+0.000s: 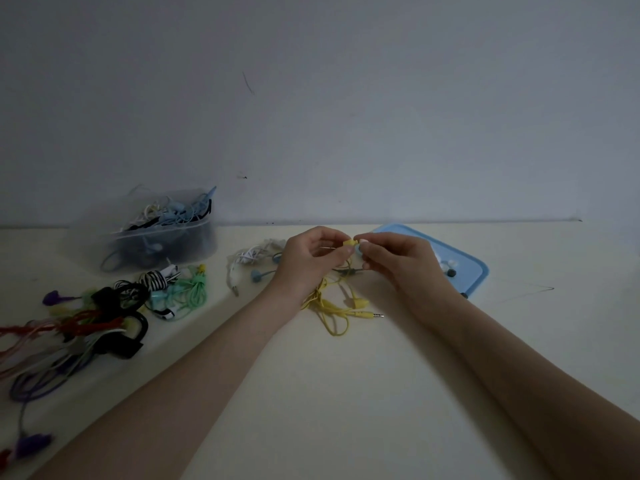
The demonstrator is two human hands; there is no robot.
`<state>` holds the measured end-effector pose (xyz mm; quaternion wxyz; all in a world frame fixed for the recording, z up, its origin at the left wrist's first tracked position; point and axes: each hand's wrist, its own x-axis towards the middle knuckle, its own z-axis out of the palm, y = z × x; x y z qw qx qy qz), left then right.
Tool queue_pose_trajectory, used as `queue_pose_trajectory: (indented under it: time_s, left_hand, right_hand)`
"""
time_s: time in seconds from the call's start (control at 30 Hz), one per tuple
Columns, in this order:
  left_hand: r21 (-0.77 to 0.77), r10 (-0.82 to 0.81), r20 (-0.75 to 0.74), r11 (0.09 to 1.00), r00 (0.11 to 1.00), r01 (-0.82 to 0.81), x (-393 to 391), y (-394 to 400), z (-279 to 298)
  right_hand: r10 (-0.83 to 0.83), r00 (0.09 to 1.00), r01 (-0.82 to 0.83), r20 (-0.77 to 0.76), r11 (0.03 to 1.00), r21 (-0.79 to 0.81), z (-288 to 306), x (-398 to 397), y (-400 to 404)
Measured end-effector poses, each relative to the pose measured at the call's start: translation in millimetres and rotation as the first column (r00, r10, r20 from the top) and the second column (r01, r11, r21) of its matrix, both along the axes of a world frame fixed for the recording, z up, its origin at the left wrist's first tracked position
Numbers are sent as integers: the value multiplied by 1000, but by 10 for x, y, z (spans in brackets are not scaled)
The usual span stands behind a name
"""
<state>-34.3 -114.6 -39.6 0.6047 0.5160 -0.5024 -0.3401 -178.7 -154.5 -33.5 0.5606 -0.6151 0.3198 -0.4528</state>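
My left hand [311, 258] pinches a yellow earbud [349, 244] between thumb and fingers, held up above the table. Its yellow cable [332, 306] hangs down and lies in a loose tangle on the table, ending in a metal jack plug [378, 315]. My right hand [394, 258] meets the left one fingertip to fingertip and pinches a small white ear tip [363, 241] right against the earbud.
A clear plastic tub [162, 237] full of tangled earphones stands at the back left. Bundled earphones in green, striped, black, red and purple [104, 306] spread over the left. White earphones [249, 259] lie behind my left hand. A blue lid [474, 268] with small ear tips lies at the right.
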Motion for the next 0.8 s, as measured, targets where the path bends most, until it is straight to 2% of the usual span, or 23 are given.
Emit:
queue_pose_trajectory:
  time_s: [0.33, 0.73, 0.8]
  left_hand:
    - [1, -10, -7, 1000, 1000, 10, -6, -8, -17]
    - [-55, -51, 2, 997, 999, 51, -22, 73, 49]
    - [-75, -55, -4, 996, 998, 55, -37, 83, 74]
  right_hand:
    - [30, 962, -94, 271, 970, 226, 14, -15, -9]
    - [68, 967, -135, 247, 954, 268, 67, -32, 29]
    - [73, 975, -122, 208, 965, 234, 142, -42, 29]
